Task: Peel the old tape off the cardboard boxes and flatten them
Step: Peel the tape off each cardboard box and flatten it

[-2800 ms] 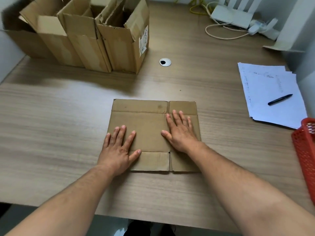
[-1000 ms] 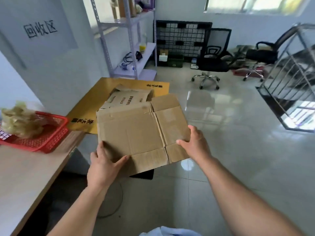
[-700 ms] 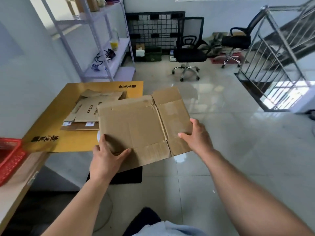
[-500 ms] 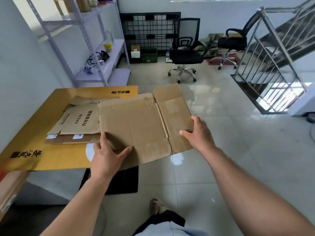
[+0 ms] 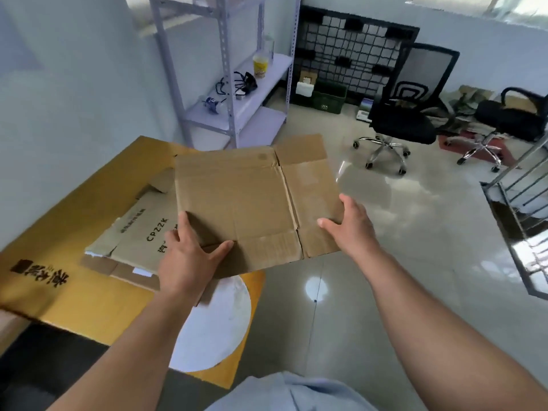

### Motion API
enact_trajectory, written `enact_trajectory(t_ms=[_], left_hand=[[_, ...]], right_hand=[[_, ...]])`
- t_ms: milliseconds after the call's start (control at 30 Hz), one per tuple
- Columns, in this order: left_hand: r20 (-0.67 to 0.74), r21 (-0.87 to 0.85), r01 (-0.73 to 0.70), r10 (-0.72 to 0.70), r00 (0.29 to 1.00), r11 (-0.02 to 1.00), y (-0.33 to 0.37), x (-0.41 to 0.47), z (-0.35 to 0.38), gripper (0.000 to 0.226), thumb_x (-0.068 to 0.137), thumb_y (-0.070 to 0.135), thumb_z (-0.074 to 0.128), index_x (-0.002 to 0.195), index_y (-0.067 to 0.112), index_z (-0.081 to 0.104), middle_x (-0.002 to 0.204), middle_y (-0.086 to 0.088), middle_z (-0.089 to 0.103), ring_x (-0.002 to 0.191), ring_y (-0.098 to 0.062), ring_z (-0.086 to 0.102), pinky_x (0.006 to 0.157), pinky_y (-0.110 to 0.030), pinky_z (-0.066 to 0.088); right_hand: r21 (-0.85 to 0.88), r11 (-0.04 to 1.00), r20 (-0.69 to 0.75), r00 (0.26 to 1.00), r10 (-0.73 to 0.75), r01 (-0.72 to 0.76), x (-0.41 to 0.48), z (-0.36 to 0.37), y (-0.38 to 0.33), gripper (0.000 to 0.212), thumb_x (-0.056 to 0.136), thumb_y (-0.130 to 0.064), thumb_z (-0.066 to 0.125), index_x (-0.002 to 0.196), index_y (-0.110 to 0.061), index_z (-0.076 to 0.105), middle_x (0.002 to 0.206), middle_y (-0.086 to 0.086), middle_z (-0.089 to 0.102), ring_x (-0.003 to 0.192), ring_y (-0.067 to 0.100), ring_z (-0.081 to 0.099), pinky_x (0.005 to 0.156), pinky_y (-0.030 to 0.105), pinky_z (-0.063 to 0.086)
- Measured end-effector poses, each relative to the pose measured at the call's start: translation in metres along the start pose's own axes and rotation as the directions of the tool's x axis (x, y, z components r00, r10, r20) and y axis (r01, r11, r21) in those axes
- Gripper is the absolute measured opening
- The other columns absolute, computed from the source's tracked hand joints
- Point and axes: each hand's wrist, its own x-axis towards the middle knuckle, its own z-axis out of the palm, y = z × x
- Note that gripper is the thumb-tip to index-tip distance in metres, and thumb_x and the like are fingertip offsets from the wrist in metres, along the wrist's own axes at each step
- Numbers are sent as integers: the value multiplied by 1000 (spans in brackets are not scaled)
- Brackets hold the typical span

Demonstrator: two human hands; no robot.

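Cardboard pieces [image 5: 139,235], pressed flat, lie in a pile on the middle of the big yellow sheet [image 5: 59,226]. Just right of that pile, above the yellow sheet, the left hand [image 5: 186,262] pinches the near left corner of the flat box [image 5: 252,200], thumb on top. The flat box is up in the air over the right side of the yellow sheet, and its right end sticks out past the sheet's right edge. The right hand [image 5: 353,229] pinches that end, thumb on top. The box's long side runs left to right, from hand to hand. Its flaps point away from the person and back toward them. The pile is down and to the left of the box. So I think the left hand is closer, and the box must go left and down to land on the pile.
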Motion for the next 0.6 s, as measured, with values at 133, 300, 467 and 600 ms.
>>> enact_trajectory(t_ms=[133, 300, 467, 600], left_hand=[[-119, 24, 124, -120, 986, 992, -20, 15, -13, 105, 69, 71, 65, 148, 28, 11, 129, -12, 40, 104, -33, 56, 68, -34, 41], [-225, -19, 333, -328, 917, 943, -45, 20, -31, 105, 70, 70, 64, 149, 29, 8, 135, -13, 36, 109, -35, 53, 70, -35, 44], [-351, -58, 514, -499, 792, 856, -53, 17, -38, 104, 71, 70, 63, 149, 27, 9, 133, -11, 38, 112, -31, 52, 66, -32, 38], [-387, -79, 652, -626, 677, 754, -43, 18, -28, 107, 72, 72, 60, 151, 28, 2, 132, -9, 36, 112, -31, 53, 68, -33, 37]], right_hand=[[-6, 991, 115, 984, -133, 135, 43, 31, -40, 81, 80, -42, 69, 146, -19, 29, 142, 12, 40, 128, 28, 43, 102, 36, 35], [17, 926, 262, 892, -368, 377, 89, 76, -103, 80, 80, -43, 69, 146, -18, 30, 144, 10, 39, 130, 27, 41, 105, 40, 36], [62, 826, 405, 742, -534, 560, 125, 122, -157, 80, 81, -44, 68, 146, -19, 29, 146, 10, 38, 130, 28, 42, 103, 41, 38], [130, 743, 489, 609, -624, 657, 153, 148, -184, 78, 80, -45, 69, 144, -19, 31, 143, 9, 42, 126, 28, 45, 100, 41, 40]])
